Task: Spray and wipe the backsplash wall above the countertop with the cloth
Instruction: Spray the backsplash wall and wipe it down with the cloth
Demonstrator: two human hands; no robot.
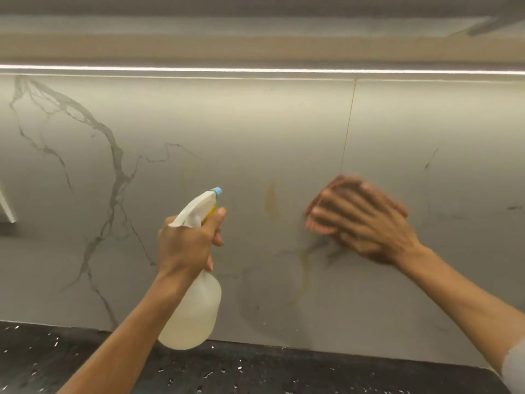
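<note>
The grey marble-look backsplash wall point(255, 132) fills the view, with dark veins on its left part and faint yellowish streaks near the middle. My left hand point(186, 245) grips the neck of a translucent white spray bottle point(193, 314), whose blue nozzle points up and right toward the wall. My right hand point(366, 220) lies flat against the wall, fingers spread, pressing a pinkish-orange cloth point(316, 214) onto it. Only the cloth's left and top edges show from under the hand. The right hand and cloth are blurred.
A black speckled countertop point(255, 371) runs along the bottom of the view. A lit strip point(255, 70) under the upper cabinet crosses the top. A thin vertical seam point(348, 129) splits the wall panels above my right hand. A white object point(6, 207) pokes in at the left edge.
</note>
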